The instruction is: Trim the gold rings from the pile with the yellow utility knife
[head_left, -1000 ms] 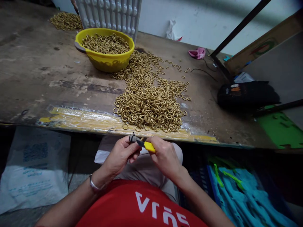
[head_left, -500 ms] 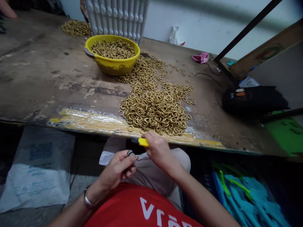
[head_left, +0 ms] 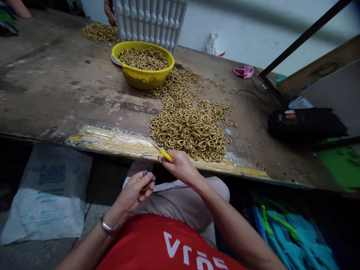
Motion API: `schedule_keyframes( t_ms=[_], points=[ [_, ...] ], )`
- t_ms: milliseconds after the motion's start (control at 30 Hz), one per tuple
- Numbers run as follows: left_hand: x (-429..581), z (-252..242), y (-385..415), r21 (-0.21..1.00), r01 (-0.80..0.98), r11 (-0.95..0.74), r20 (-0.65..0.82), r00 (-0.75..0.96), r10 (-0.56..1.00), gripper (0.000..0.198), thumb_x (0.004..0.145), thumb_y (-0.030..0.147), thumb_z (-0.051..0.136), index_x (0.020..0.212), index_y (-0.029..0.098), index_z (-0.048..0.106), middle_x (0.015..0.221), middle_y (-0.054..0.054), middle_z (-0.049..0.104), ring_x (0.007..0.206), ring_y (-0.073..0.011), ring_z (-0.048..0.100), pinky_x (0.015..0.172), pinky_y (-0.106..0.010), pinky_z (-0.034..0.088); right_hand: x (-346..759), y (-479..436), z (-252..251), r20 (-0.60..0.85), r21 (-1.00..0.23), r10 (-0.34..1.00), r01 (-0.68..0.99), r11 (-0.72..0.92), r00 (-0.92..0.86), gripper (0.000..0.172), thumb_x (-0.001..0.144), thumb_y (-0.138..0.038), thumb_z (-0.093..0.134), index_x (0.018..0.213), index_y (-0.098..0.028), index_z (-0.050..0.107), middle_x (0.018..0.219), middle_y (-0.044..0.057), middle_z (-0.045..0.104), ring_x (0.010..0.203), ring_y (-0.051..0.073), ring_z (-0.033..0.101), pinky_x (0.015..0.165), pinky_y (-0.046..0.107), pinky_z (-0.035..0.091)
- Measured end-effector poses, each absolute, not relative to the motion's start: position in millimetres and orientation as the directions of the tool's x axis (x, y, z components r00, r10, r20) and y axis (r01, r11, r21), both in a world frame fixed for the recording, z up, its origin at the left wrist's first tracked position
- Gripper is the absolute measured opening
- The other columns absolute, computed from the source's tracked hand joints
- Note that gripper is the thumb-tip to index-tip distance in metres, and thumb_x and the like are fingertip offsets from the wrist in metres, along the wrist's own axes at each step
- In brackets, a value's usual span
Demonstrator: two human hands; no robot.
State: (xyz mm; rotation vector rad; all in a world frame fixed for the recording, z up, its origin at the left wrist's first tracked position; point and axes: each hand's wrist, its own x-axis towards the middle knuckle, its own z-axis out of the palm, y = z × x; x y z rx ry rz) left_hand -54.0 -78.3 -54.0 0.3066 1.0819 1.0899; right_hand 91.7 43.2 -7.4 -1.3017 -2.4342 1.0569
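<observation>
R hand [head_left: 181, 165] is gripping a yellow-handled tool [head_left: 166, 155] — closed on it, thin tip pointing left and away from the body, near the taped table edge [head_left: 118, 140]. One gold ring [head_left: 159, 159] is showing right by its fingertips; can't tell if touching. L hand [head_left: 137, 189] is hanging lower, above the lap, fingers curling in around a bit of gold, prob. rings [head_left: 144, 188] — mostly hidden, count unclear. Grey wrap [head_left: 153, 178] is covering a fingertip there.

Main ring heap [head_left: 188, 129] is lying on the table [head_left: 56, 90] just beyond the R hand, trailing back to the yellow basin [head_left: 144, 80]. Basin is holding approx. a full load of rings too. 2nd heap [head_left: 99, 33] is sitting back-left, next to a ribbed grey panel [head_left: 149, 22]; another person's hand [head_left: 111, 18] is showing at that panel's left side. Black bag [head_left: 306, 122] is resting far right, pink cloth [head_left: 243, 72] lying farther back.
</observation>
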Motion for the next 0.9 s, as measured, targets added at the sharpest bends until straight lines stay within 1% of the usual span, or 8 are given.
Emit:
schedule_keyframes(
  t_ms=[67, 100, 200, 367, 500, 700, 800, 900],
  points=[
    [-46.5, -48.4, -70.6, 0.732, -0.515, 0.447, -0.505, 0.031, 0.862, 0.026, 0.08, 0.037, 0.068, 0.079, 0.014, 0.056, 0.063, 0.001, 0.06, 0.038, -0.0026, 0.04, 0.033, -0.012, 0.02, 105.6, 37.5, -1.2, -0.269, -0.9, 0.781, 0.435, 0.003, -0.563, 0.023, 0.085, -0.033, 0.053, 0.068, -0.018, 0.05, 0.056, -0.004, 0.046, 0.046, 0.009, 0.043, 0.046, 0.021, 0.032],
    [-42.5, -44.6, -67.0, 0.746, -0.511, 0.428, -0.476, 0.041, 0.878, 0.025, 0.08, 0.036, 0.068, 0.082, 0.014, 0.057, 0.067, 0.0, 0.063, 0.039, -0.0025, 0.041, 0.033, -0.012, 0.02, 111.9, 33.4, 1.2, -0.33, -0.935, 0.767, 0.303, -0.186, -0.55, 0.025, 0.084, -0.037, 0.055, 0.07, -0.018, 0.049, 0.054, -0.007, 0.041, 0.042, 0.007, 0.036, 0.042, 0.02, 0.029],
    [-30.9, -33.7, -57.3, 0.745, -0.538, 0.394, -0.404, 0.107, 0.909, 0.026, 0.079, 0.032, 0.071, 0.095, 0.015, 0.061, 0.081, -0.004, 0.068, 0.042, -0.0022, 0.044, 0.034, -0.012, 0.022, 124.8, 18.5, 3.7, -0.438, -0.848, 0.729, -0.027, -0.529, -0.526, 0.029, 0.077, -0.041, 0.065, 0.074, -0.019, 0.046, 0.052, -0.01, 0.038, 0.037, 0.004, 0.028, 0.037, 0.017, 0.023],
    [-17.3, -27.3, -44.1, 0.714, -0.57, 0.406, -0.385, 0.164, 0.908, 0.025, 0.076, 0.028, 0.074, 0.093, 0.015, 0.063, 0.081, -0.004, 0.069, 0.042, -0.0017, 0.043, 0.034, -0.012, 0.024, 125.7, -2.1, -5.7, -0.501, -0.729, 0.753, -0.261, -0.633, -0.426, 0.033, 0.072, -0.038, 0.073, 0.075, -0.018, 0.048, 0.054, -0.007, 0.051, 0.036, 0.001, 0.03, 0.035, 0.014, 0.024],
    [-12.4, -25.2, -34.6, 0.723, -0.53, 0.444, -0.419, 0.175, 0.891, 0.025, 0.073, 0.031, 0.076, 0.085, 0.014, 0.063, 0.059, 0.002, 0.06, 0.039, -0.0024, 0.039, 0.033, -0.012, 0.024, 124.5, -8.8, -15.8, -0.486, -0.737, 0.818, -0.359, -0.573, -0.307, 0.032, 0.071, -0.038, 0.075, 0.078, -0.018, 0.051, 0.057, -0.006, 0.054, 0.036, 0.002, 0.032, 0.035, 0.015, 0.027],
    [-14.5, -26.3, -22.3, 0.764, -0.391, 0.513, -0.414, 0.313, 0.855, 0.024, 0.079, 0.034, 0.07, 0.088, 0.013, 0.065, 0.067, -0.001, 0.061, 0.043, -0.0031, 0.038, 0.036, -0.014, 0.024, 141.3, -2.6, -15.1, -0.424, -0.868, 0.874, -0.168, -0.467, -0.237, 0.028, 0.079, -0.039, 0.068, 0.092, -0.017, 0.057, 0.061, -0.004, 0.057, 0.041, 0.004, 0.035, 0.04, 0.018, 0.028],
    [-14.5, -28.6, -17.4, 0.783, -0.306, 0.541, -0.423, 0.376, 0.824, 0.024, 0.081, 0.035, 0.068, 0.088, 0.013, 0.064, 0.057, 0.002, 0.054, 0.043, -0.0042, 0.037, 0.037, -0.014, 0.025, 158.2, 1.2, -4.5, -0.216, -0.964, 0.949, 0.207, -0.169, -0.228, 0.014, 0.088, -0.03, 0.056, 0.094, -0.018, 0.061, 0.07, 0.0, 0.061, 0.057, 0.01, 0.051, 0.054, 0.022, 0.038],
    [-11.0, -28.7, -14.4, 0.787, -0.254, 0.562, -0.46, 0.364, 0.81, 0.024, 0.08, 0.037, 0.069, 0.078, 0.014, 0.059, 0.051, 0.005, 0.049, 0.041, -0.004, 0.035, 0.038, -0.014, 0.025, 174.5, 0.4, 7.0, -0.071, -0.753, 0.933, 0.632, 0.181, -0.352, 0.014, 0.084, -0.012, 0.051, 0.09, -0.018, 0.062, 0.085, 0.004, 0.065, 0.075, 0.015, 0.057, 0.068, 0.026, 0.04]
  ],
)
